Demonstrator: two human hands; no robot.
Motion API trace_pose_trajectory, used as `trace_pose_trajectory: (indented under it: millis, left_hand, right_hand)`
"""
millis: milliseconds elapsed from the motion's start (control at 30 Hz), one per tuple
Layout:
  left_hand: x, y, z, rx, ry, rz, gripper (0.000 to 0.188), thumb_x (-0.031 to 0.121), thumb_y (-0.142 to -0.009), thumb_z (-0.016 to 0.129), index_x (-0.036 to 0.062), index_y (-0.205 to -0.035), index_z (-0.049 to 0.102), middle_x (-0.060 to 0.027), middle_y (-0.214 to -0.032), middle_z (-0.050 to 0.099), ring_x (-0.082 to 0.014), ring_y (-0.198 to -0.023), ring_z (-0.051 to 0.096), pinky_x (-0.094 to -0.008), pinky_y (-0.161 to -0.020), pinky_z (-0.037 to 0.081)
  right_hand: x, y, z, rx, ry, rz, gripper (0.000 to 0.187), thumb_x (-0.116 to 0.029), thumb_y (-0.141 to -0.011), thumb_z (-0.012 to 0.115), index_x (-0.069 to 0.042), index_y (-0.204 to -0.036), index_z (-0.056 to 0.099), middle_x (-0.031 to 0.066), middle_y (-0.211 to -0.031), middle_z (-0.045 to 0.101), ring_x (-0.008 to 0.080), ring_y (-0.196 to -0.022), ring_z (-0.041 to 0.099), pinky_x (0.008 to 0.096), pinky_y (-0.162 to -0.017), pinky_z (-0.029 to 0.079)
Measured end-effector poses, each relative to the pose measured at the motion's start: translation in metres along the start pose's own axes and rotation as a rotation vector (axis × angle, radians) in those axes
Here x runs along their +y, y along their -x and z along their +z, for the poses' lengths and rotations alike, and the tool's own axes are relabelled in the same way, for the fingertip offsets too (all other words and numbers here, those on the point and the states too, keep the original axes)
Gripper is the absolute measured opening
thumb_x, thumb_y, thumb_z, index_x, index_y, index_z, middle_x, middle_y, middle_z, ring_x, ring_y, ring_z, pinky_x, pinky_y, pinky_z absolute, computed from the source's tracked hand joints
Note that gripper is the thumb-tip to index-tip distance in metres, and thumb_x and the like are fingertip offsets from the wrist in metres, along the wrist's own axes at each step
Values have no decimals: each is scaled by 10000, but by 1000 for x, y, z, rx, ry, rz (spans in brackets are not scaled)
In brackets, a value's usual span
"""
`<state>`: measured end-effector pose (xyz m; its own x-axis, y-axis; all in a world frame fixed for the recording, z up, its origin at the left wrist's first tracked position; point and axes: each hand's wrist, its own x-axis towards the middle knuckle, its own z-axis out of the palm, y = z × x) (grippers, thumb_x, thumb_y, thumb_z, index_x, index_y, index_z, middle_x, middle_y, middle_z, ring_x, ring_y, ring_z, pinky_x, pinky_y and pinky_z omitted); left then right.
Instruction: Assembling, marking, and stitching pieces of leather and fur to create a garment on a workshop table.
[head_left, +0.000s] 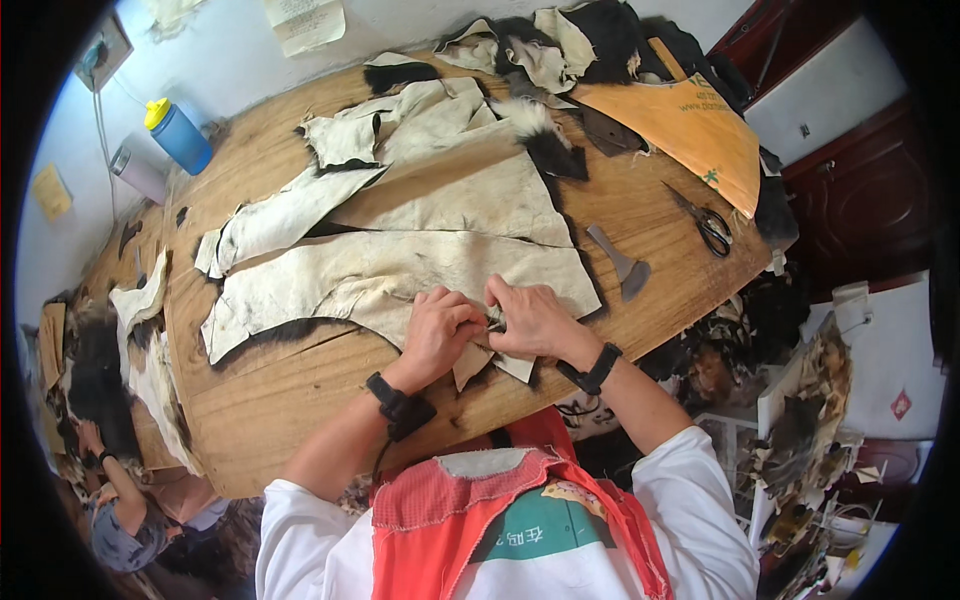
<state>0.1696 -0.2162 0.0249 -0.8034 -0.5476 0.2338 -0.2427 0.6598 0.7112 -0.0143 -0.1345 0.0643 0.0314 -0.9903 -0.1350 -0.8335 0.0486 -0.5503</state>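
A long strip of fur hide [290, 290] lies pale skin side up across the near part of the table, dark fur showing along its edges. My left hand [438, 328] is closed with its fingers pinched on the near edge of this hide. Right beside it my right hand [535, 320] is also closed, thumb and fingers bent together at the same spot. A small dark bit shows between the fingertips; what my right hand grips is hidden. Small hide flaps [513, 367] hang below my hands. Behind lie larger overlapping hide pieces [450, 190].
To the right lie a grey curved blade [622, 265], black-handled scissors [708, 222] and a yellow bag [690, 125]. Fur scraps [540, 50] are heaped at the back. A blue bottle [180, 140] stands far left. At lower left another person's hand [90, 437] touches dark fur.
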Motion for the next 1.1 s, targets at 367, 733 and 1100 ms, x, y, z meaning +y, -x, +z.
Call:
trace_pose_trajectory:
  millis: [367, 733, 1100]
  left_hand:
    - [-2, 1, 3, 21, -6, -22, 78, 114, -751, 748, 109, -829, 737, -18, -880, 656, -237, -926, 561, -373, -837, 381]
    - [1, -2, 3, 5, 30, -10, 81, 104, -726, 766, 131, -802, 763, -5, -861, 663, -230, -917, 563, -372, -841, 383]
    - [3, 0, 2, 40, 23, 7, 116, 104, -732, 777, 146, -840, 776, 6, -895, 677, -230, -928, 561, -372, -869, 387]
  right_hand:
    - [-10, 22, 13, 334, 211, -363, 97, -152, -799, 649, -110, -869, 596, 63, -888, 628, 264, -872, 649, 409, -739, 511]
    - [-59, 88, 6, 18, -645, -224, 81, -124, -973, 552, -78, -911, 577, 50, -833, 588, 231, -829, 635, 354, -827, 518]
    - [17, 191, -50, 558, 321, 510, 147, -208, -988, 583, -69, -938, 578, 162, -649, 631, 355, -619, 651, 451, -555, 478]
